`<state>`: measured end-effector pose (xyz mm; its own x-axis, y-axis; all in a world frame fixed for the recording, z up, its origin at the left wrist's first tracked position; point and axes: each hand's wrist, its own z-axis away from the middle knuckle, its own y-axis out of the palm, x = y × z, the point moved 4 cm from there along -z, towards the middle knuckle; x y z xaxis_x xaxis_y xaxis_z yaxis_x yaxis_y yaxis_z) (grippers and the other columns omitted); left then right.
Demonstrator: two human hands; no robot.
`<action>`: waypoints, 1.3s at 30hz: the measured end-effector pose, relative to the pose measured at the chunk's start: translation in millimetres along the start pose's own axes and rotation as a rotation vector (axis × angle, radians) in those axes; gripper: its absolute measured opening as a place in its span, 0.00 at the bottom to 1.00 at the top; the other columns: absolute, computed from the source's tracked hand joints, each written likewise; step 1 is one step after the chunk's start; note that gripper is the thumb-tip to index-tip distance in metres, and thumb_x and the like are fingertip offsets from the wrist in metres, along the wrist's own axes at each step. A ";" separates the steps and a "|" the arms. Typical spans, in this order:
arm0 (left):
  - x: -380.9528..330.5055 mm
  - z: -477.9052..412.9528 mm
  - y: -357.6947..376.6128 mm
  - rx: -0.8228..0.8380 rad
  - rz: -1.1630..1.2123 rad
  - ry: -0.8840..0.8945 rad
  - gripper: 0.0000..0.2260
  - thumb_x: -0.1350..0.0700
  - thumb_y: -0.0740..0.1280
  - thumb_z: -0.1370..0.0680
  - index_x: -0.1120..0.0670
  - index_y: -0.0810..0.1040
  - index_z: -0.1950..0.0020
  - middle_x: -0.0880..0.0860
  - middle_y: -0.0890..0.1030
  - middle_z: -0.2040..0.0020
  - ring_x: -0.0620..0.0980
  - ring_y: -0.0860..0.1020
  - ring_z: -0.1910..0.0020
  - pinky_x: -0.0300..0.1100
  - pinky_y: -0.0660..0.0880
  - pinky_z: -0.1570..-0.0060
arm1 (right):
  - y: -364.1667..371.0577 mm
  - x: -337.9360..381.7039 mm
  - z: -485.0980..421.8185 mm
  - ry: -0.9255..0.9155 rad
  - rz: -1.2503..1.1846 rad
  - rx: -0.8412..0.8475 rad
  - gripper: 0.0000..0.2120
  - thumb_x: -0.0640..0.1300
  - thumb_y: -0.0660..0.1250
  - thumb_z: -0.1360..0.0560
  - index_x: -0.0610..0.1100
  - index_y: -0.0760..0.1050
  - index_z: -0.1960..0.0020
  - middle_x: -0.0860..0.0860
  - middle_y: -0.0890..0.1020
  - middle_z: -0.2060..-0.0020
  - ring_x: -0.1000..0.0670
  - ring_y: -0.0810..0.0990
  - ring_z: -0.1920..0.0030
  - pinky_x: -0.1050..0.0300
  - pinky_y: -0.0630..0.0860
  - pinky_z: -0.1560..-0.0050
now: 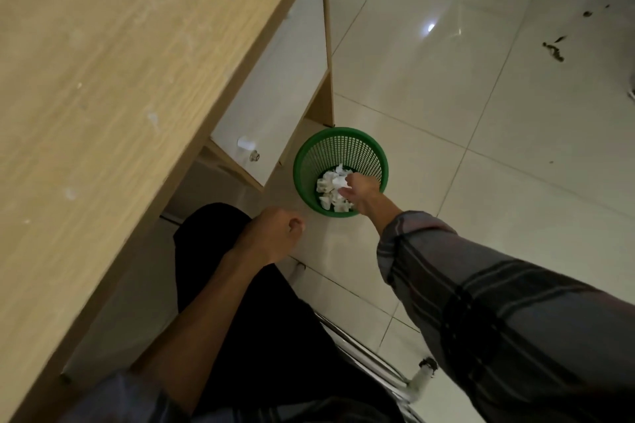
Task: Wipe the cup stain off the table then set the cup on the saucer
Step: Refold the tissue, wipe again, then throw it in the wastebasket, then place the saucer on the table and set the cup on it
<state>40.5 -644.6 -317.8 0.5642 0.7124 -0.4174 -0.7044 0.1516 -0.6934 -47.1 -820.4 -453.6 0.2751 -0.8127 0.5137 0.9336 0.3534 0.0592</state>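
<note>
Reaching into one green mesh bin (340, 151) on the floor, your right hand (360, 192) pinches a crumpled white tissue (340, 182) above several more wads. Your left hand (275, 233) sits clenched over your lap beside the table (103, 79).

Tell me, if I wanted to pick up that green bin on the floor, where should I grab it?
Probably by the solid rim at the top of the green bin, coming down from above. It stands upright with its mouth open to you, and the rim looks firmer than the mesh wall. Use the side away from the right hand, which is over the crumpled paper inside.
</note>
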 end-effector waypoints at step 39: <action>-5.7 259.9 -329.2 -1.095 0.151 0.129 0.11 0.53 0.62 0.22 0.52 0.83 0.47 0.52 0.84 0.50 0.50 0.79 0.52 0.40 0.72 0.53 | 243.1 172.1 445.4 -1.449 0.524 0.482 0.05 0.44 0.68 0.28 0.51 0.82 0.55 0.55 0.81 0.64 0.59 0.79 0.64 0.65 0.76 0.63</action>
<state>157.2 -520.5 65.4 0.5900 0.5862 -0.5552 -0.0450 -0.6627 -0.7475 125.0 -667.9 30.5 -0.1738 0.4380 0.8820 0.5796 0.7696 -0.2679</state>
